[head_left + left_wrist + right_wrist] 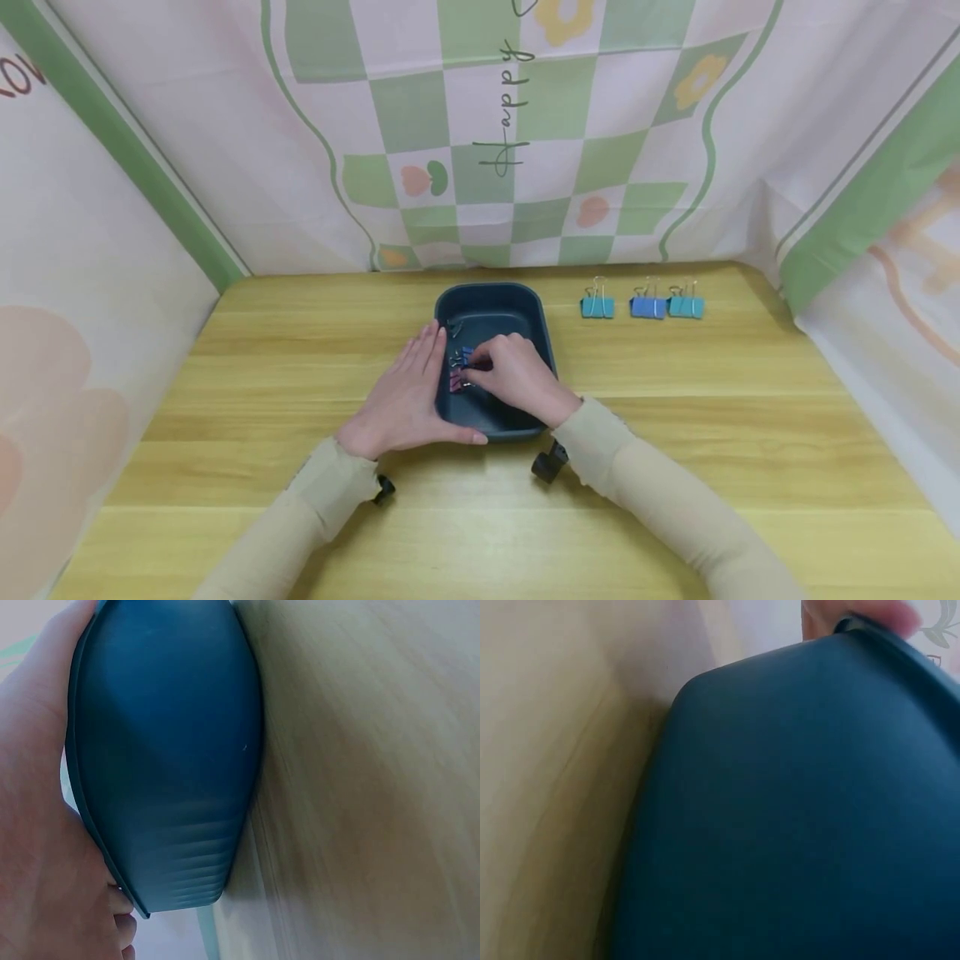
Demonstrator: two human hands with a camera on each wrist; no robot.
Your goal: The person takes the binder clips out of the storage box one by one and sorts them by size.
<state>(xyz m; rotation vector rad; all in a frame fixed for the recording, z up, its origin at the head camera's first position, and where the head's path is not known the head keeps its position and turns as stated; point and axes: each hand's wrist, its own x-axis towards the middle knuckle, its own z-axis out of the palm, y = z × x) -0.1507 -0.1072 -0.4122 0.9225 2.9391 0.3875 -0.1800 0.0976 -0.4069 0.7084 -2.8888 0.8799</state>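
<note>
A dark blue tray (pixel 491 297) sits on the table with several small binder clips inside. My left hand (pixel 405 392) lies along the tray's left side, fingers straight, thumb at the front edge; the left wrist view shows this hand (pixel 37 780) against the rim. Inside the tray, my right hand (pixel 517 375) curls its thumb and forefinger at a small blue binder clip (pixel 467 355), pinching it, partly hidden by the fingers. Next to it lies a pink-purple binder clip (pixel 455 381). A dark binder clip (pixel 454 327) lies near the tray's far left corner.
Right of the tray, a teal binder clip (pixel 597 307), a blue binder clip (pixel 648 307) and another teal binder clip (pixel 686 307) stand in a row on the wooden table (pixel 480 533). A patterned cloth (pixel 480 200) hangs behind the table's far edge.
</note>
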